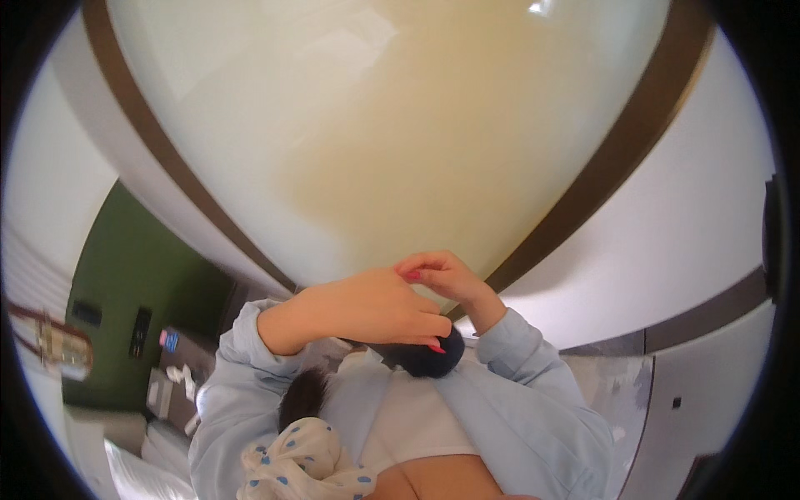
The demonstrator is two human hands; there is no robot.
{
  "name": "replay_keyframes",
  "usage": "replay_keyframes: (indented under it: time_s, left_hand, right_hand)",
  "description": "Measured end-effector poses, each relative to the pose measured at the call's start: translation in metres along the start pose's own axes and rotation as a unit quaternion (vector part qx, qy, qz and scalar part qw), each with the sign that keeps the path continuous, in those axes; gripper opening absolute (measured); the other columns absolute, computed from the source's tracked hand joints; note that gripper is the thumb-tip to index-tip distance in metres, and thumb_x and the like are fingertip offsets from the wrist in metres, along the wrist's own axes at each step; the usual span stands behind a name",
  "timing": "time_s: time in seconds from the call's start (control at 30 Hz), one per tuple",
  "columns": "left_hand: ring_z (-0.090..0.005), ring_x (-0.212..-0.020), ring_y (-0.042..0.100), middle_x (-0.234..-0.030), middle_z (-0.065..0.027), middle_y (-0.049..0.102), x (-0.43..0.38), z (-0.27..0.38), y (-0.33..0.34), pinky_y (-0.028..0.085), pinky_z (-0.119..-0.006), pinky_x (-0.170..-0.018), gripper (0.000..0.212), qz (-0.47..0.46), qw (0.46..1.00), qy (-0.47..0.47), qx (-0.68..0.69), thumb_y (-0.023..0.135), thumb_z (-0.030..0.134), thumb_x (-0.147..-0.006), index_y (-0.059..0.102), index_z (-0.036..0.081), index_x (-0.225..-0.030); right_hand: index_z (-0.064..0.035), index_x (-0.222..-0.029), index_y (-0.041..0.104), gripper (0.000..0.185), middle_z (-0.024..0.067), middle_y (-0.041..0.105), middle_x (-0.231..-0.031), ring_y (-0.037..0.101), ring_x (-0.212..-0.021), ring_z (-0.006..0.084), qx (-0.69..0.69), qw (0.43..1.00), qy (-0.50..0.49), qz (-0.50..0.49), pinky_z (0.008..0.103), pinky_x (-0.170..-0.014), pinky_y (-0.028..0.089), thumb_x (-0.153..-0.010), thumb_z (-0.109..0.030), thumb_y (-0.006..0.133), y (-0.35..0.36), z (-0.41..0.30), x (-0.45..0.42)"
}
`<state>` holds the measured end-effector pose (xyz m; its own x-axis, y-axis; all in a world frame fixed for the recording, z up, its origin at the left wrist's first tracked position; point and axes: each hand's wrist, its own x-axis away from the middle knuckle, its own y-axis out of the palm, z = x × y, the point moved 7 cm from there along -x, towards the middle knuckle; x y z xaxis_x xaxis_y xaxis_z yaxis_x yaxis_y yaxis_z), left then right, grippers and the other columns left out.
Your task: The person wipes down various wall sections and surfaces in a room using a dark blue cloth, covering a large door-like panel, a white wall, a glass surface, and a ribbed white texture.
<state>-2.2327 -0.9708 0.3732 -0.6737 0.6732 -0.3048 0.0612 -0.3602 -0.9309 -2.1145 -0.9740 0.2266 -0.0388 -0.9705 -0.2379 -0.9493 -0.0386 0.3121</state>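
Note:
My left hand (381,306), its back towards me, reaches in from the left with the fingers curled down. A dark, rounded thing (412,362) shows right at its red-nailed fingertip; whether the hand grips it or only covers part of it is unclear. My right hand (447,275) is bent at the wrist, thumb and fingers drawn together beside the upper edge of the left hand. What might lie between its fingertips is hidden. Both arms wear light blue sleeves (522,353). Beyond the hands spreads a large pale glossy panel (387,156) with brown borders.
At the left are a green wall (125,262), a lamp-like fixture (62,347) and a surface holding small items and a white box (159,394). Bedding (144,469) fills the lower left. A polka-dot scrunchie (306,456) holds hair over my chest. A dark object (773,237) edges the right.

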Motion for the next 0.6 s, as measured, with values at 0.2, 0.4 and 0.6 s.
replay_keyframes:
  time_s: [0.2, 0.4, 0.6]
  left_hand:
    - [-0.0196, -0.066, 0.059, -0.078, -0.0045, 0.052, -0.013, -0.036, -0.014, 0.045, -0.032, -0.049, 0.025, -0.001, 0.993, 0.044, -0.108, 0.063, 0.032, -0.083, 0.051, 0.011, -0.082]
    - [-0.0223, -0.078, 0.059, -0.093, -0.0036, 0.057, -0.010, -0.081, -0.050, 0.048, -0.036, -0.066, 0.037, 0.096, 0.975, 0.010, -0.202, 0.069, 0.039, -0.076, 0.059, 0.011, -0.098]
    - [-0.0255, -0.080, 0.057, -0.093, -0.0061, 0.064, 0.038, -0.088, -0.115, 0.046, -0.040, -0.078, 0.030, 0.377, 0.909, 0.056, -0.171, 0.069, 0.022, -0.075, 0.063, 0.009, -0.102]
  right_hand:
    - [-0.0038, -0.135, 0.042, 0.042, 0.0129, 0.045, -0.139, 0.045, -0.125, 0.0229, 0.060, 0.984, 0.090, 0.144, 0.0344, -0.105, 0.037, -0.099, -0.025, 0.045, 0.012, 0.043, 0.011]
    - [-0.0038, -0.141, 0.034, 0.059, 0.0137, 0.036, -0.146, 0.035, -0.134, 0.0293, -0.638, 0.753, -0.154, 0.040, 0.0403, -0.114, 0.023, -0.099, -0.046, 0.036, 0.071, -0.009, -0.031]
    - [0.0008, -0.145, 0.025, 0.066, 0.0174, 0.033, -0.147, 0.034, -0.135, 0.0305, 0.001, 0.816, -0.467, 0.340, 0.0415, -0.113, 0.024, -0.099, -0.046, 0.033, 0.052, -0.167, 0.022]
